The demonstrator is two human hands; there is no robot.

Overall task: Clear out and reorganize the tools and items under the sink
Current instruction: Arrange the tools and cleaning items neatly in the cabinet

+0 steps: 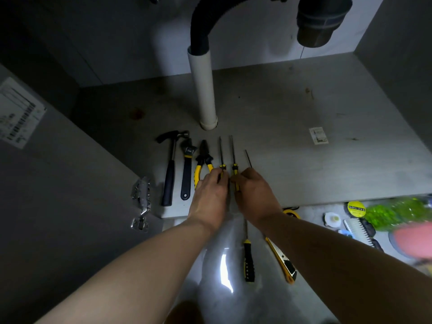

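Left hand (210, 192) reaches onto the cabinet floor (292, 108) with its back to the camera, fingers curled down round the yellow-and-black handle of the left screwdriver (221, 157). Most of that handle is covered. The thumb lies close to the yellow grip of the pliers (203, 164); whether it touches them cannot be told.

Just beside it, the right hand (254, 195) is bent the same way, its fingertips pinching the handle of the middle screwdriver (233, 160), which shows in the narrow gap between the two hands. A third screwdriver (248, 158) shows only its thin shaft; its handle is hidden under the right hand.

All three screwdrivers lie on the cabinet floor pointing toward the white pipe (202, 90), in a row with the pliers, a wrench (187, 169) and a hammer (169, 174) to their left.

Nearer the camera, on the room floor, lie a fourth screwdriver (249, 260) and a utility knife (281, 260), the knife partly crossed by the right forearm. At the right edge a tape roll (356, 208) is readable, but the green bottle (397, 213) is blurred.
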